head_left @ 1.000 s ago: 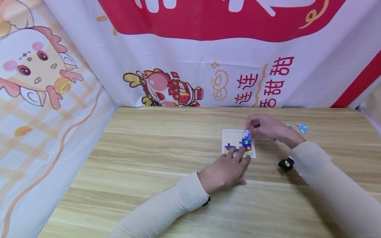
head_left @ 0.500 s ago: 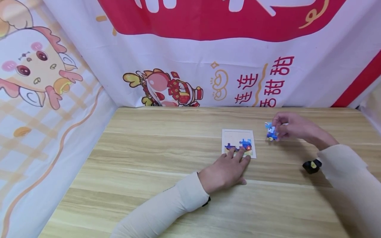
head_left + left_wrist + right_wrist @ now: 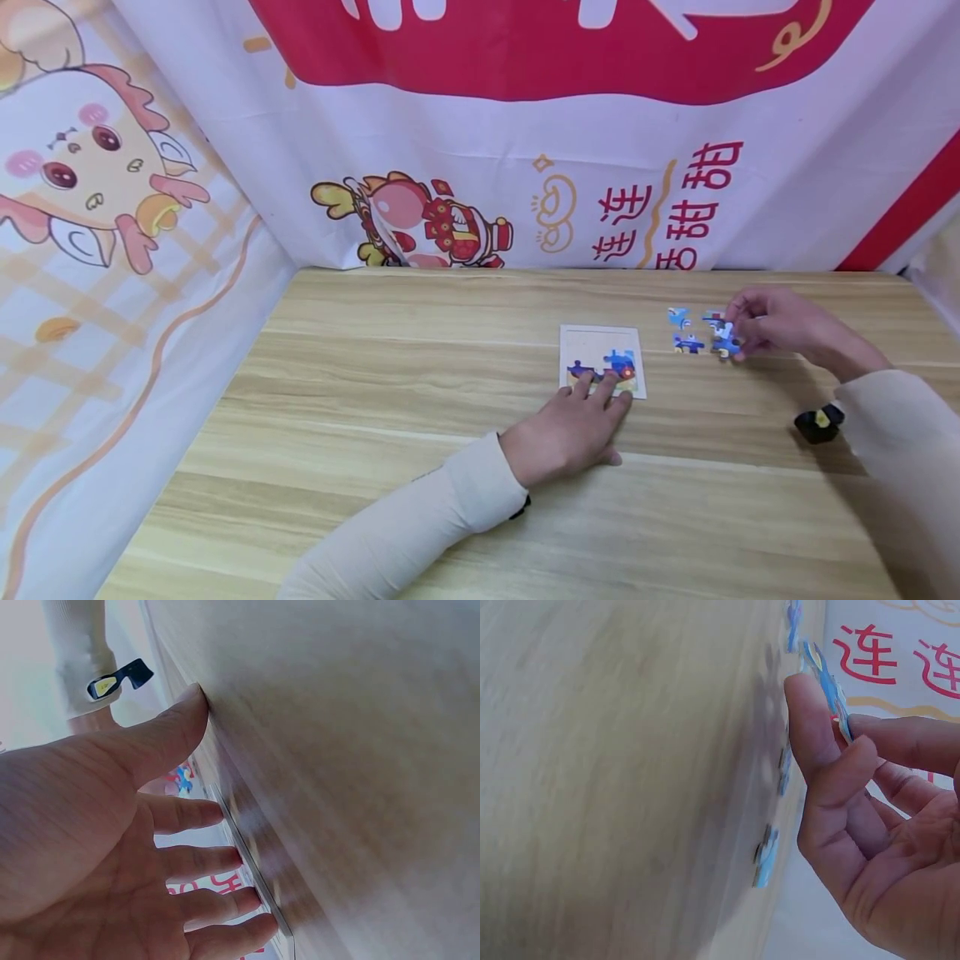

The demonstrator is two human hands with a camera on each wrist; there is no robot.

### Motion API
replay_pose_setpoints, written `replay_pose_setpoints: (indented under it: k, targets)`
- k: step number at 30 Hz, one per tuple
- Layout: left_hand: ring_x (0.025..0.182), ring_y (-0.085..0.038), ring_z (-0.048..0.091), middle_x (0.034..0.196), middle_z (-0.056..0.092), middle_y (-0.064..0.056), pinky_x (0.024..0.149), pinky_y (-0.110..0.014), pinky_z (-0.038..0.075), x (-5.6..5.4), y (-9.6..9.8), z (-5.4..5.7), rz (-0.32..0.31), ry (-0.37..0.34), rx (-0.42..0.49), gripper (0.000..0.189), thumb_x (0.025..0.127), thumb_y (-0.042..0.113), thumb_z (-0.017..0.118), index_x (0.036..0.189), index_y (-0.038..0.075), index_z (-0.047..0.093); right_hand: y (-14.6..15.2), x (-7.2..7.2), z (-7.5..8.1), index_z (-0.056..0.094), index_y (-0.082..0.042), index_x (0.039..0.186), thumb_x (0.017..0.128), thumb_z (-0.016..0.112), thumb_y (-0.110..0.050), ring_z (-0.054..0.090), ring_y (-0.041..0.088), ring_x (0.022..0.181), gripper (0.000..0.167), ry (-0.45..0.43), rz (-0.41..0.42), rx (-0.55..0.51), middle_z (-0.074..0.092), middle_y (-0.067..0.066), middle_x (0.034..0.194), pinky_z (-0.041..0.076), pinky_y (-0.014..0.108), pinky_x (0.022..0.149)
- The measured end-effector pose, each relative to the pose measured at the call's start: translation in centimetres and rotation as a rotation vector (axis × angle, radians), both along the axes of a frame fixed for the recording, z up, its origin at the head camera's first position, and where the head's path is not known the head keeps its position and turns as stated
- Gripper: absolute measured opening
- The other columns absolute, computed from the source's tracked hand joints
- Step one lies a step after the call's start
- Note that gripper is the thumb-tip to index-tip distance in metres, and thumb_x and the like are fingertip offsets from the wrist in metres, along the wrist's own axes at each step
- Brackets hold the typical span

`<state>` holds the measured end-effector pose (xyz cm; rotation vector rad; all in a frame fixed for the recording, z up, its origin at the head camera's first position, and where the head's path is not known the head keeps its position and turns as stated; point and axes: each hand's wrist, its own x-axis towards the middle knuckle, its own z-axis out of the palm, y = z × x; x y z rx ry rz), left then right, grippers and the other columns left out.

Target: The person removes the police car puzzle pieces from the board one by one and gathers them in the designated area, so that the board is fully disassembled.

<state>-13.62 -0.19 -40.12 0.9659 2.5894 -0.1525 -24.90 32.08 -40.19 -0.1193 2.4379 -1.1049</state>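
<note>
A person's left hand [image 3: 567,433], fingers straight and slightly spread, rests its fingertips on the near border of a square jigsaw tray [image 3: 598,328] on a wood-grain tabletop [image 3: 375,375]; thin, flat and likely light, the tray would probably slide easily, and its rim looks the natural place to steady it. White-bordered around a pale bed, it carries dark purple and blue fitted pieces [image 3: 619,360] along its near part. To the right, near the tray but apart from it, lie loose pieces [image 3: 678,317], mostly blue and white, with knobbed edges. Farthest right, the right hand [image 3: 783,325] pinches a held jigsaw piece [image 3: 826,681] between its fingertips just beside them, tilted. It should weigh next to nothing and feel stiff, though its knobs could bend; opposite edges seem the best hold. Light blue shows on it, its picture too small to read.
</note>
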Motion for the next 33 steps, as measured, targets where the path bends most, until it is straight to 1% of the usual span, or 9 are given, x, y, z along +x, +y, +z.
replay_pose_setpoints:
  k: [4, 11, 17, 25, 33]
  targets:
    - [0.161, -0.032, 0.024, 0.176, 0.02, -0.005, 0.123, -0.045, 0.04, 0.0, 0.1, 0.0, 0.007, -0.004, -0.002, 0.08, 0.102, 0.055, 0.06, 0.167, 0.022, 0.028, 0.3, -0.2, -0.3, 0.051, 0.012, 0.124, 0.105, 0.048, 0.001, 0.07, 0.023, 0.084, 0.022, -0.021, -0.001, 0.023, 0.063, 0.013, 0.101, 0.063, 0.032, 0.073]
    - [0.162, -0.032, 0.023, 0.176, 0.019, -0.004, 0.124, -0.045, 0.038, 0.0, 0.0, 0.0, 0.009, -0.007, -0.001, 0.08, 0.102, 0.055, 0.059, 0.167, 0.022, 0.027, 0.3, -0.6, -0.7, 0.054, 0.01, 0.126, 0.104, 0.052, -0.001, 0.069, 0.023, 0.083, 0.025, -0.053, -0.012, 0.062, 0.064, 0.011, 0.098, 0.058, 0.033, 0.067]
    - [0.161, -0.032, 0.024, 0.176, 0.019, -0.005, 0.123, -0.045, 0.04, 0.0, 0.0, 0.0, 0.0, 0.007, 0.0, 0.08, 0.102, 0.055, 0.059, 0.167, 0.022, 0.028, 0.4, -0.9, -1.0, 0.059, 0.009, 0.124, 0.103, 0.056, -0.003, 0.068, 0.023, 0.08, 0.024, -0.06, -0.025, 0.107, 0.066, 0.012, 0.099, 0.057, 0.033, 0.067]
    - [0.161, -0.033, 0.025, 0.176, 0.02, -0.006, 0.121, -0.045, 0.042, 0.0, -0.1, 0.0, -0.003, 0.02, 0.004, 0.08, 0.102, 0.055, 0.059, 0.167, 0.021, 0.028, 0.4, -0.9, -1.2, 0.06, 0.012, 0.127, 0.103, 0.058, -0.002, 0.067, 0.023, 0.079, 0.027, -0.041, -0.042, 0.125, 0.068, 0.016, 0.101, 0.059, 0.033, 0.069]
    - [0.161, -0.033, 0.025, 0.176, 0.019, -0.006, 0.122, -0.044, 0.041, 0.0, -0.1, -0.2, -0.008, 0.017, -0.002, 0.081, 0.102, 0.056, 0.058, 0.167, 0.02, 0.027, 0.3, -0.7, -1.3, 0.061, 0.014, 0.125, 0.102, 0.057, 0.001, 0.067, 0.023, 0.078, 0.027, -0.017, -0.045, 0.112, 0.069, 0.016, 0.099, 0.061, 0.033, 0.069]
